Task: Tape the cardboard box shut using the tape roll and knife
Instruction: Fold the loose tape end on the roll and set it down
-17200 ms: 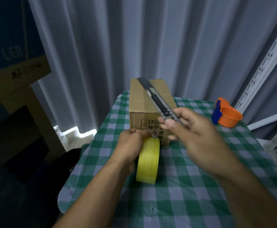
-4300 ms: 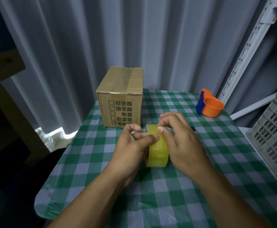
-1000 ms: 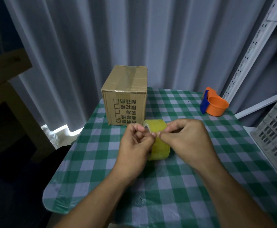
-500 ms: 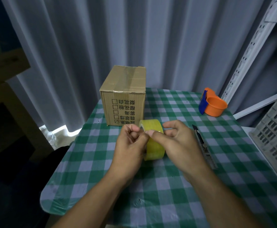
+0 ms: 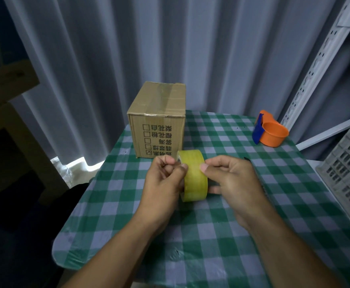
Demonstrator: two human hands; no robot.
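A yellow tape roll (image 5: 194, 175) stands on edge on the green checked table (image 5: 211, 235), between my two hands. My left hand (image 5: 163, 183) grips its left side, thumb and fingers pinched at the top rim. On the roll's right side, my right hand (image 5: 230, 179) holds it with the thumb on the tape face. The cardboard box (image 5: 159, 121) stands closed behind the roll, a strip of tape along its top seam. The knife is almost hidden behind my right hand; only its dark tip (image 5: 247, 158) shows.
An orange and blue tape dispenser (image 5: 271, 132) sits at the table's far right. A grey plastic crate (image 5: 349, 169) stands off the right edge, beside a white slotted shelf post (image 5: 315, 65). Grey curtains hang behind. Cardboard boxes are stacked at the left.
My right hand has shifted right along the roll, its thumb now on the tape face, and it covers the knife that lay in view half a second ago. The box has stayed put.
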